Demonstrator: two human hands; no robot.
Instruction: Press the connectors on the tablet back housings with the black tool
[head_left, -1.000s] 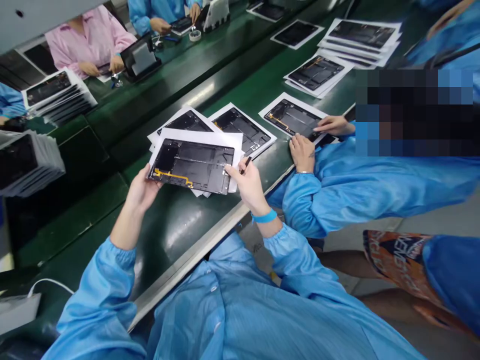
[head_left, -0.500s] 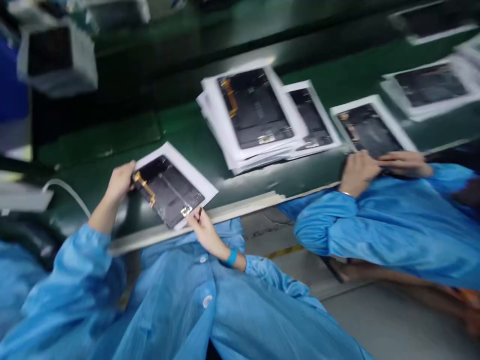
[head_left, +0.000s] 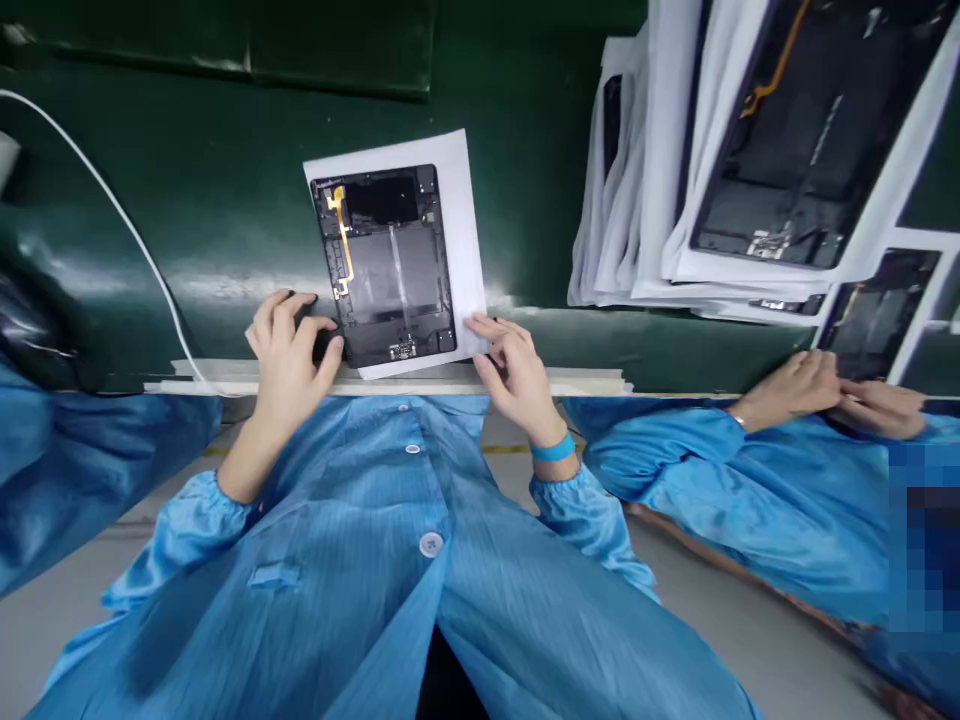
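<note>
A black tablet housing [head_left: 371, 275] lies inner side up on a white paper sheet [head_left: 463, 235] in front of me, slightly turned. An orange flex cable [head_left: 344, 240] runs down its left side, and a small circuit board [head_left: 403, 350] sits at its lower edge. My left hand [head_left: 294, 345] is beside the housing's lower left corner, fingers curved and apart, holding nothing. At the sheet's lower right corner, my right hand [head_left: 514, 370] rests its fingertips on the paper, with thumb and fingers apart. A blue wristband [head_left: 553, 448] circles my right wrist.
Several paper sheets and housings form a stack [head_left: 795, 170] on the green bench [head_left: 517, 150] to my right. Beyond it, a co-worker's hands [head_left: 795, 385] are at another housing [head_left: 870, 325]. A white cable [head_left: 124, 215] curves along the left. Pale tape [head_left: 585, 380] lines the front edge.
Before, both hands held the sheet and housing tilted at their edges. Now these lie flatter and straighter on the bench, and both hands have loosened. The view has turned down and become sharper.
</note>
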